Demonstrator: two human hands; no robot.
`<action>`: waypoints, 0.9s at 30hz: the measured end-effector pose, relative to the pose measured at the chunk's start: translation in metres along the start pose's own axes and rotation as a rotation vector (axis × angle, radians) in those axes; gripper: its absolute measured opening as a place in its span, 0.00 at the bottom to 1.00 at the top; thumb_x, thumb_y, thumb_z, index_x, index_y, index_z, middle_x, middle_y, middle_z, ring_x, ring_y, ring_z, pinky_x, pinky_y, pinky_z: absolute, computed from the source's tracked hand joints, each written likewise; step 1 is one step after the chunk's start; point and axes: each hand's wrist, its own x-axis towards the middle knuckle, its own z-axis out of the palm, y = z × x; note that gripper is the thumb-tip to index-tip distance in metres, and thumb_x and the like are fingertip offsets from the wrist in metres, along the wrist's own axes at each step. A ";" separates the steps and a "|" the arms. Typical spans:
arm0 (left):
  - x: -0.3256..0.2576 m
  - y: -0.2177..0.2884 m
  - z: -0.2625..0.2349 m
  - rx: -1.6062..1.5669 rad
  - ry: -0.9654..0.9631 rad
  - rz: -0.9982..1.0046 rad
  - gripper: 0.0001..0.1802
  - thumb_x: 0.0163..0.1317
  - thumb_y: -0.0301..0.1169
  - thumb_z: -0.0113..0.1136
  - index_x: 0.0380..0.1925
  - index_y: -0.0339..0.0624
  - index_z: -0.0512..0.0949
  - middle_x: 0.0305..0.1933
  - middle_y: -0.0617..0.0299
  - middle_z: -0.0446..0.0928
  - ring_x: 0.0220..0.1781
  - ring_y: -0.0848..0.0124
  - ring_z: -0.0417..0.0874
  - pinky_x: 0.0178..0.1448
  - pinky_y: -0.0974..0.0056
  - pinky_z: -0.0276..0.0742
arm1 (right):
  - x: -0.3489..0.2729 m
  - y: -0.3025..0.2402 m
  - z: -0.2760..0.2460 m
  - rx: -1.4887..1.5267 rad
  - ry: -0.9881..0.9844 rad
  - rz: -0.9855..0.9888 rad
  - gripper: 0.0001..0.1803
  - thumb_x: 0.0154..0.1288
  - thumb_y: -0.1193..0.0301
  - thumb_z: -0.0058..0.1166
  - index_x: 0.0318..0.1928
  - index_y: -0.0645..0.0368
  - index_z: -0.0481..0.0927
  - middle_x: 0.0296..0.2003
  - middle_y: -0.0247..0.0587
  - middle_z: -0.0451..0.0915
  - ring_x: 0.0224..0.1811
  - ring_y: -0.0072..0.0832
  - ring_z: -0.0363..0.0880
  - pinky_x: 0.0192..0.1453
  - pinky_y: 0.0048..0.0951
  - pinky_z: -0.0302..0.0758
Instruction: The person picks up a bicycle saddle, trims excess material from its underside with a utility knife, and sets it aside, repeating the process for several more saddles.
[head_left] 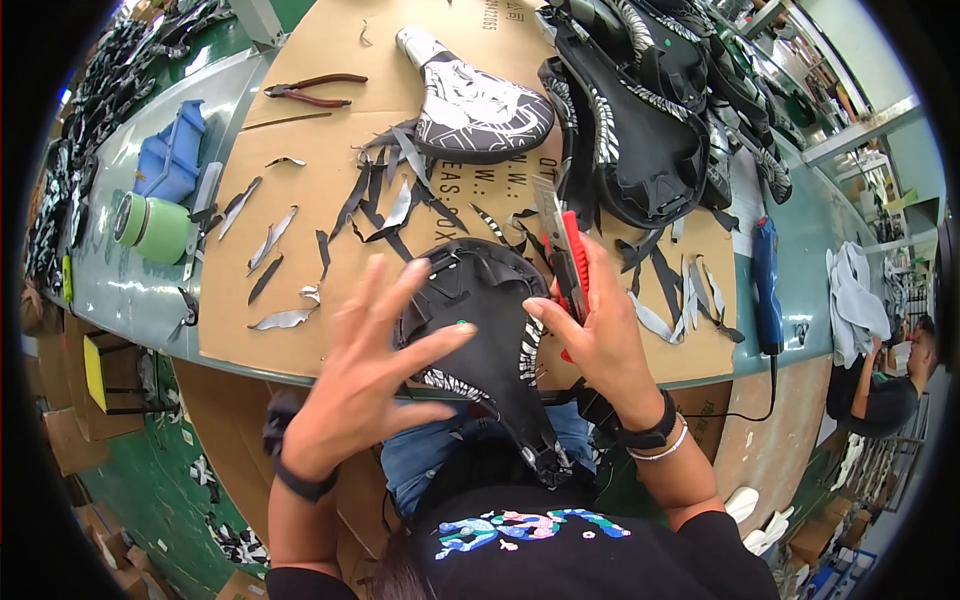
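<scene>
My right hand (607, 335) is closed around a red snap-off utility knife (572, 262), its blade pointing away from me. My left hand (362, 365) is open, fingers spread, above the left side of an upturned bicycle saddle (475, 330). The saddle's black underside faces up, with black-and-white patterned cover folded over its rim. Its wide end lies at the table's near edge and its nose points toward my lap. Whether my left fingers touch it, I cannot tell. Beyond it, another saddle (484, 112) lies with its white-and-black printed top up.
Several upturned saddles (655, 150) are piled at the far right. Trimmed strips (375, 195) litter the cardboard sheet (330, 60). Red-handled pliers (315, 90), a green jar (155, 225) and a blue bin (172, 155) are left; a blue corded tool (767, 285) lies right. Someone (890, 385) is at far right.
</scene>
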 end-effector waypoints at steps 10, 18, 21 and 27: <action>0.026 0.023 0.008 -0.168 -0.015 0.064 0.30 0.27 0.36 0.82 0.40 0.57 0.86 0.49 0.62 0.71 0.69 0.41 0.59 0.66 0.39 0.63 | -0.065 -0.029 -0.048 -0.581 -0.116 -0.087 0.33 0.65 0.71 0.58 0.70 0.48 0.65 0.24 0.39 0.73 0.19 0.38 0.74 0.23 0.36 0.70; 0.019 0.028 0.019 -0.105 0.021 0.011 0.29 0.25 0.34 0.82 0.37 0.55 0.86 0.50 0.61 0.68 0.70 0.45 0.57 0.60 0.41 0.61 | -0.050 -0.038 -0.033 -0.729 -0.194 -0.037 0.35 0.66 0.70 0.56 0.72 0.47 0.60 0.24 0.41 0.72 0.18 0.40 0.73 0.21 0.38 0.67; 0.018 0.030 0.022 -0.173 0.033 -0.015 0.27 0.29 0.34 0.81 0.37 0.50 0.86 0.49 0.61 0.67 0.69 0.44 0.56 0.62 0.43 0.56 | -0.052 -0.048 -0.026 -0.719 -0.351 0.235 0.33 0.66 0.75 0.54 0.70 0.56 0.60 0.47 0.59 0.80 0.37 0.54 0.81 0.36 0.43 0.76; 0.017 0.041 0.025 -0.155 0.064 -0.075 0.29 0.24 0.31 0.82 0.36 0.51 0.86 0.49 0.59 0.68 0.70 0.46 0.57 0.61 0.42 0.59 | -0.077 -0.031 -0.009 -0.504 -0.142 0.051 0.35 0.69 0.71 0.51 0.72 0.60 0.54 0.27 0.51 0.77 0.21 0.51 0.76 0.23 0.46 0.71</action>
